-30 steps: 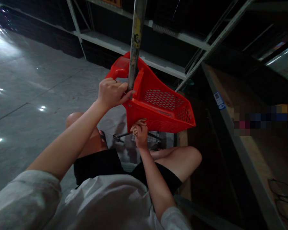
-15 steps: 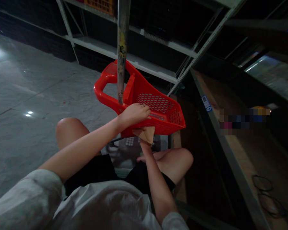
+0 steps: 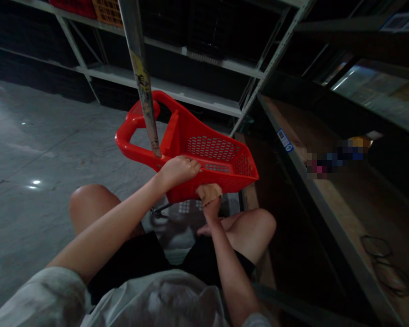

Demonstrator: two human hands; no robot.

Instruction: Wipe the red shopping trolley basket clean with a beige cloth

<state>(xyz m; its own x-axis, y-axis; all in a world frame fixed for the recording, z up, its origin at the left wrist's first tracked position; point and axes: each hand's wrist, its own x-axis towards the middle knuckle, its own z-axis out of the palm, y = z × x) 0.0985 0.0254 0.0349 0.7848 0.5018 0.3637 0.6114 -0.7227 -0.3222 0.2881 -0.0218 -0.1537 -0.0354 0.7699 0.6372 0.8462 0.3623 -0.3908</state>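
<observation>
A red plastic shopping cart (image 3: 179,193) with a perforated basket and a looped handle stands tilted in front of my knees. My left hand (image 3: 180,171) is closed over its near rim, thumb side hidden. Lower and to the right, my right hand (image 3: 211,208) holds a crumpled tan cloth (image 3: 209,193) against the outer near side of the basket. The cloth covers most of those fingers. A worn metal pole (image 3: 145,86) with yellow marks rises by the cart's handle, its lower end meeting the near rim from this viewpoint.
White metal shelving (image 3: 191,97) with dark crates stands behind the cart. An orange crate (image 3: 108,11) sits on an upper shelf. At the right runs a wooden shelf (image 3: 330,195) with black cable loops (image 3: 376,246) on it. Grey floor (image 3: 37,154) lies to the left.
My right hand has shifted slightly right, and the cloth is now more bunched against the basket's side. The cart and my left hand appear further left as the view has turned.
</observation>
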